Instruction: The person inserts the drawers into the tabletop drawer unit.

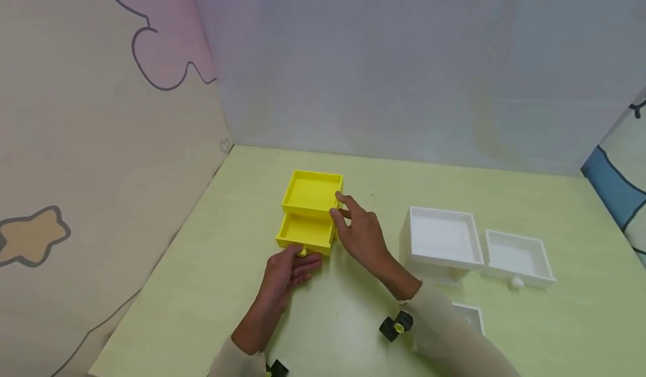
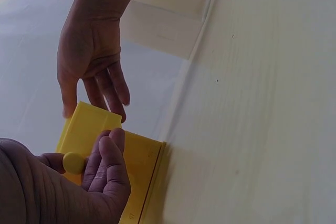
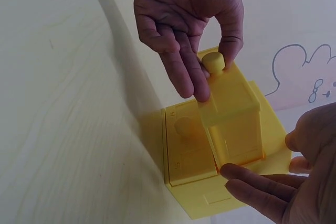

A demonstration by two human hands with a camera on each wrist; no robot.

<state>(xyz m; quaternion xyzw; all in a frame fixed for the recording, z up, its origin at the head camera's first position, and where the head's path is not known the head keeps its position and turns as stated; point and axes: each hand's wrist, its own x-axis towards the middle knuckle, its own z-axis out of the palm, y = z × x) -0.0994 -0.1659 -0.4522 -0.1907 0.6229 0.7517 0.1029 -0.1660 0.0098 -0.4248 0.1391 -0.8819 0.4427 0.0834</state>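
A small yellow drawer cabinet (image 1: 314,191) with a tray-like top stands on the table. Its upper drawer (image 1: 306,229) is pulled out toward the person, and no contents show inside. My left hand (image 1: 282,271) pinches the drawer's round knob (image 3: 213,63) between thumb and fingers. At the cabinet's right side is my right hand (image 1: 364,237), its fingers fairly straight. The right thumb is by the cabinet's top, and its fingertips (image 3: 228,171) are close to the open drawer's side. Below, the lower drawer (image 3: 184,142) sits closed in the cabinet.
A white drawer cabinet (image 1: 444,235) stands to the right on the table (image 1: 212,259). Beside it lies a loose white drawer (image 1: 517,253) with a knob. Another white tray-like piece (image 1: 470,314) is partly hidden by the right sleeve. Walls rise behind and at left.
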